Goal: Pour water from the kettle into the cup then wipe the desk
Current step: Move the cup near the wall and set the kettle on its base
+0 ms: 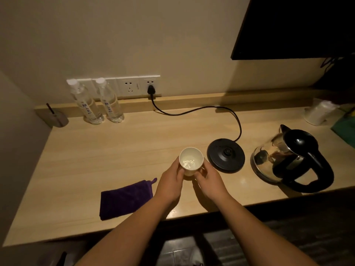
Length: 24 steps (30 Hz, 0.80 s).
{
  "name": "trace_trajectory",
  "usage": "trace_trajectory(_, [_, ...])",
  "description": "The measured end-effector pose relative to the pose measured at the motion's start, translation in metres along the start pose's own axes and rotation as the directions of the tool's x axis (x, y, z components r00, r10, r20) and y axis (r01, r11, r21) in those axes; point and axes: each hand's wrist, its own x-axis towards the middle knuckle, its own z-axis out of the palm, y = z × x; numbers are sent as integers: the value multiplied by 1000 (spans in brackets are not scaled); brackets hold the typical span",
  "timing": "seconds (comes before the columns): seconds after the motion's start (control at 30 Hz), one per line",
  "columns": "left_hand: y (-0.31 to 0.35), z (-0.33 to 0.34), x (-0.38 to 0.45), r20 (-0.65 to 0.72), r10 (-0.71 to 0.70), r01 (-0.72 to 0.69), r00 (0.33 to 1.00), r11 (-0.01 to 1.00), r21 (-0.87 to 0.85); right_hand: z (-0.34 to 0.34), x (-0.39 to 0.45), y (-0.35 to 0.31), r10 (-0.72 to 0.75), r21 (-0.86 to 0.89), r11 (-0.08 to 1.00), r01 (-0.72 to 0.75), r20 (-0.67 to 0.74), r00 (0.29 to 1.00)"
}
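A small white cup [191, 159] with water in its bottom is held at the middle of the wooden desk [115, 150]. My left hand [171, 184] wraps its left side and my right hand [208, 179] its right side. The glass kettle [288, 160] with black lid and handle stands off its base on the desk at the right, apart from both hands. Its round black base [225, 155] lies just right of the cup. A folded purple cloth [125, 199] lies on the desk left of my left forearm.
Two clear water bottles [97, 101] stand at the back left under a wall socket strip [134, 86]. The base's black cord [192, 110] runs from the socket across the desk. A grey holder [59, 119] sits far left, wrapped cups [318, 112] far right.
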Motion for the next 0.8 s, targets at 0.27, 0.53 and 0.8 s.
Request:
trace_trajectory(0.27, [5, -35, 89, -128, 26, -19, 991, 998, 61, 13, 104, -33, -85, 4, 996, 85, 73, 994])
trace_trajectory(0.53, [4, -48, 163, -214, -24, 40, 977, 997, 70, 19, 191, -53, -142, 35, 990, 139, 149, 979])
trace_trajectory(0.8, [-2, -48, 172, -204, -5, 26, 979, 994, 101, 21, 203, -45, -119, 1, 993, 121, 186, 975])
